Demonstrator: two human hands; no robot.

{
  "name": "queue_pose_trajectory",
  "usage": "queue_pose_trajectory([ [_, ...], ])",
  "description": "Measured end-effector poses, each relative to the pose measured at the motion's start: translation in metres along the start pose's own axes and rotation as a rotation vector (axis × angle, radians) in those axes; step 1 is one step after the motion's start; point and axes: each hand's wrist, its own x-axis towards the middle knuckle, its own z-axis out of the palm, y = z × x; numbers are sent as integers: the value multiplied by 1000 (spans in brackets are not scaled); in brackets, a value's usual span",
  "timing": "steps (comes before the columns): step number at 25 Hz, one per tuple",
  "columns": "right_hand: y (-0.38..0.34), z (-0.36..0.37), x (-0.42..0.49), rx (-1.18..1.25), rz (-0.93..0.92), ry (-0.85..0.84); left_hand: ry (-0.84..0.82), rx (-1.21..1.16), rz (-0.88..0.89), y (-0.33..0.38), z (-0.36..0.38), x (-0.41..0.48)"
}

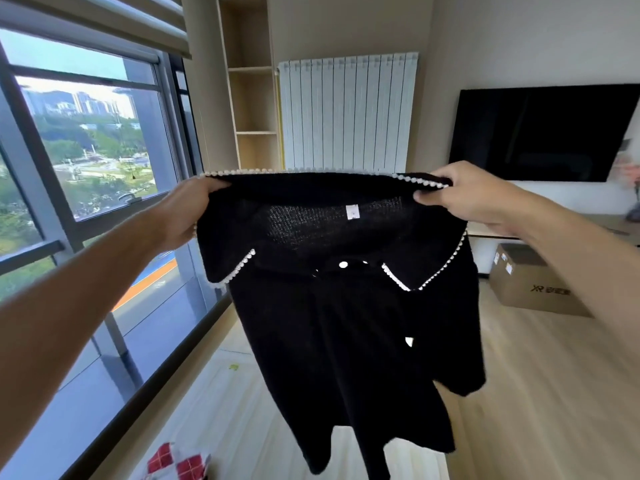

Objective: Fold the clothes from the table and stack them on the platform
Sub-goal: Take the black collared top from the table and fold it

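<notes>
A black knitted top (346,323) with a wide collar edged in white beads and white buttons hangs in the air in front of me. My left hand (188,211) grips its left shoulder edge. My right hand (464,195) pinches its right shoulder edge at the beaded trim. The garment is stretched between both hands and hangs down freely, its lower hem loose. Below it lies a pale surface (221,403), partly hidden by the garment. A red-and-white checked cloth (176,462) lies on that surface at the bottom edge.
A large window (86,168) runs along the left. A white radiator (346,112) and open wooden shelves (252,98) stand at the back. A dark television (543,133) hangs on the right wall above a low bench; a cardboard box (530,282) sits on the wooden floor.
</notes>
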Motion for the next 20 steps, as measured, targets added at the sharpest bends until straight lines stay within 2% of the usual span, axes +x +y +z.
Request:
queue_pose_trajectory([
  [3,4,-8,-12,-33,39,103,-181,4,131,17,6,-18],
  [5,9,-8,-17,86,98,124,-337,56,210,23,0,-30],
  [8,14,0,-35,329,167,84,-489,58,216,15,-13,-42],
  [10,18,6,-51,451,139,5,-528,56,236,3,-24,-50],
  [12,24,13,-67,430,56,-55,-496,139,274,-14,-37,-57],
  [16,46,37,-81,-101,-113,-32,-339,698,404,-58,-37,-76],
  [18,62,59,-83,-114,-100,-39,-251,746,418,-80,-22,-81],
  [20,81,85,-84,14,-23,-79,-148,632,312,-112,-2,-88],
])
